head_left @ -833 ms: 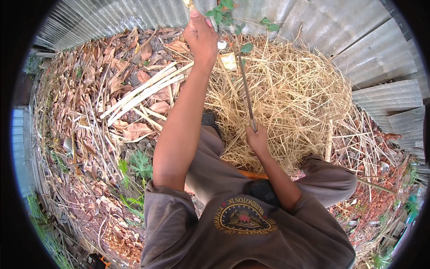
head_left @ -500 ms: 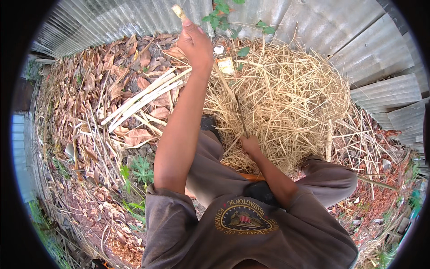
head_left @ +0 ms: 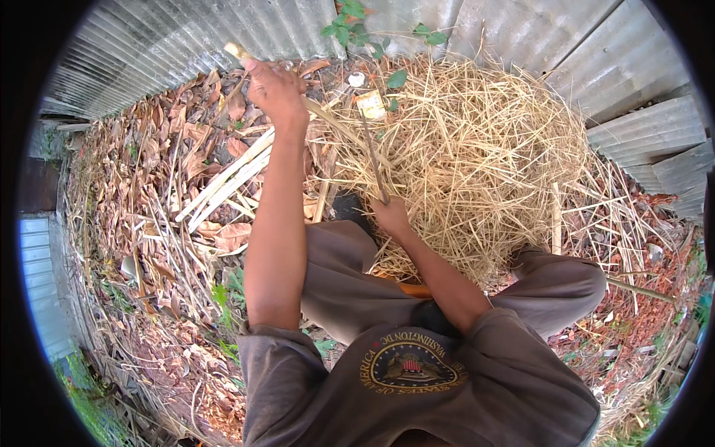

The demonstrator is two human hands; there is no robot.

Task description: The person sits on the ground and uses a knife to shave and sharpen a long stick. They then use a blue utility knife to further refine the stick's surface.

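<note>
A corrugated metal fence (head_left: 186, 52) curves across the top and down both sides, walling in the ground. In front of the seated person a large heap of pale straw (head_left: 477, 156) fills the middle and right, reaching up to the fence; to its left a spread of dry brown leaves (head_left: 186, 149) covers the ground, with a bundle of several pale split stalks (head_left: 223, 186) lying aslant on it. A green vine (head_left: 357, 22) hangs over the fence top, and one small yellowish packet (head_left: 371, 104) lies at the straw's upper edge. The left hand (head_left: 274, 89) is raised high on an outstretched arm, fingers clamped around one pale cane strip (head_left: 328, 119), whose tip juts above the fist while the rest slants down toward the lap. The right hand (head_left: 391, 216) sits low against the straw heap, closed around the handle of one thin dark blade (head_left: 372, 160) that points upward, meeting the strip. Two hands, one strip, one blade.
</note>
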